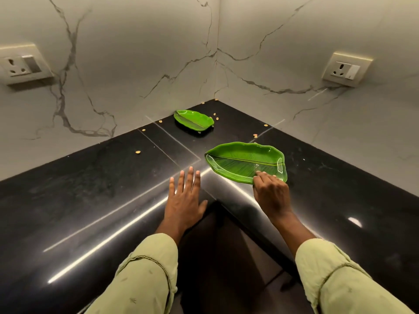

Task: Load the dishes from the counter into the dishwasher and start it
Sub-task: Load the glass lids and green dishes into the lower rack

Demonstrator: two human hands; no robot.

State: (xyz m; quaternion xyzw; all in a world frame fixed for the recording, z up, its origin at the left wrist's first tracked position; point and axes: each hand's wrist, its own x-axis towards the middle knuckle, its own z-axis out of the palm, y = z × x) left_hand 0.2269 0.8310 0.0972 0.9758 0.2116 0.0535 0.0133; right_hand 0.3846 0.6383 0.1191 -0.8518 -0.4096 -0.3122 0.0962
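Note:
Two green leaf-shaped plates lie on a black corner counter [90, 189]. The large plate [242, 160] lies near the inner corner edge, and my right hand [271, 192] pinches its near rim with thumb and fingers curled over the edge. The small plate [192, 120] sits farther back toward the wall corner. My left hand [184, 198] rests flat on the counter with fingers spread, left of the large plate and holding nothing. The dishwasher is not in view.
Small tan crumbs or seeds [137, 152] are scattered around both plates. White marble walls meet at the back corner. A wall socket [21, 65] is on the left wall and another socket [344, 70] on the right wall. Dark floor shows below the counter's inner edge.

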